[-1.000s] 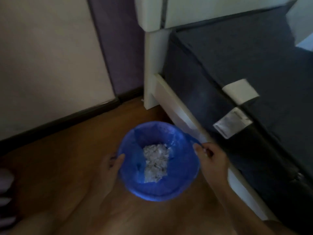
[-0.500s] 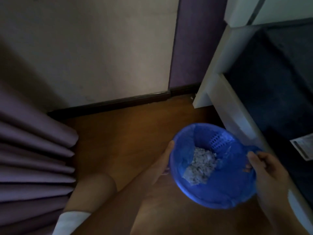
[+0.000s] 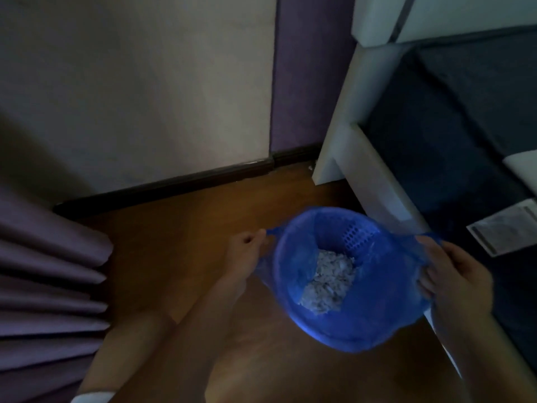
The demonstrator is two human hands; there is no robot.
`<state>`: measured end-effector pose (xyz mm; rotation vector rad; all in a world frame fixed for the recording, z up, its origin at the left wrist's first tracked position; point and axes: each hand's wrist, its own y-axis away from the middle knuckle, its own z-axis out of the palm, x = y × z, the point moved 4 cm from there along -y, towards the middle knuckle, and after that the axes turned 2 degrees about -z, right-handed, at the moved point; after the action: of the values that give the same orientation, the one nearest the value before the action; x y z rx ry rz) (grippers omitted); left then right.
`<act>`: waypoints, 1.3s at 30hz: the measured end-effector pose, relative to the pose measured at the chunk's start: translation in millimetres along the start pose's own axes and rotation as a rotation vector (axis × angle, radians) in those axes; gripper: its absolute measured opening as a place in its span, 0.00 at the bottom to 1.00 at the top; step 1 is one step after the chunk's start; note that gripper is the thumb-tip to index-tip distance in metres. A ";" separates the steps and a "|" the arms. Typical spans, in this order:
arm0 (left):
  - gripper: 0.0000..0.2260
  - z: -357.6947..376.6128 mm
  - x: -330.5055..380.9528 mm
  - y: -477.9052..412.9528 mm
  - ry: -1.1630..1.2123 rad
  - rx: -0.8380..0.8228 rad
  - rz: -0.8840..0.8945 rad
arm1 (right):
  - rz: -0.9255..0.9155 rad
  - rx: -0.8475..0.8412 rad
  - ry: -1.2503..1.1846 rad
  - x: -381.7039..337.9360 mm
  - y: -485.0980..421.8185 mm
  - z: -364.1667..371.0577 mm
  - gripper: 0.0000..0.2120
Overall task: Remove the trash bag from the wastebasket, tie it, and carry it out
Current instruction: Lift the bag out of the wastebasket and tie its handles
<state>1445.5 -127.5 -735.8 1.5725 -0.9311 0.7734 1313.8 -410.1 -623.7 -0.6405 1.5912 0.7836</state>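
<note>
Apparently both hands pinch the trash bag: left hand and right hand flank the wastebasket between them.

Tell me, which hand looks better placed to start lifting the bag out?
Probably the right hand: it grips a bunched fold of the blue bag at the basket's rim. The left hand only pinches a thin corner.

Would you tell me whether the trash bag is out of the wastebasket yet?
Still in: the trash bag lines the wastebasket, edges pulled outward.
</note>
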 end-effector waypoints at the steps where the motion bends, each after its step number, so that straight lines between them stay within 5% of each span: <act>1: 0.15 0.0 8.0 2.8 -0.011 -0.005 0.058 | 0.001 0.010 0.000 -3.2 -0.9 0.3 0.09; 5: 0.10 1.6 35.5 18.0 0.065 -0.070 0.187 | 0.024 0.005 -0.019 -9.1 -7.8 5.2 0.08; 10: 0.08 8.0 52.3 23.9 0.055 -0.242 0.086 | 0.041 -0.099 0.015 -13.5 -15.8 19.0 0.12; 15: 0.13 17.5 78.4 14.7 -0.093 -0.286 0.069 | 0.090 -0.086 0.357 -14.5 -33.5 25.1 0.16; 17: 0.15 21.6 85.5 8.4 -0.096 -0.247 0.052 | 0.067 -0.117 0.540 -16.3 -43.5 25.0 0.12; 20: 0.14 28.8 83.0 7.5 0.067 -0.269 -0.076 | 0.076 -0.059 0.486 -9.6 -53.2 21.4 0.06; 25: 0.15 25.0 84.6 5.9 -0.408 -0.054 0.311 | -0.183 -0.059 0.534 -24.0 -52.7 31.3 0.07; 29: 0.12 31.2 97.4 21.6 -0.266 -0.139 0.530 | -0.303 -0.097 0.486 -34.6 -46.3 38.8 0.11; 32: 0.11 40.9 102.8 39.0 -0.170 -0.368 0.569 | -0.388 -0.209 0.345 -44.2 -37.2 45.5 0.14; 36: 0.10 27.4 112.2 49.7 0.016 -0.399 0.491 | -0.290 -0.195 0.131 -49.7 -24.5 39.0 0.13; 39: 0.11 10.4 111.2 49.5 -0.128 -0.431 0.505 | -0.177 -0.216 0.325 -39.6 -13.5 29.6 0.06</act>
<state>1455.3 -160.6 -618.6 1.0259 -1.5098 0.7539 1348.8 -396.1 -589.0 -1.0957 1.7245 0.7509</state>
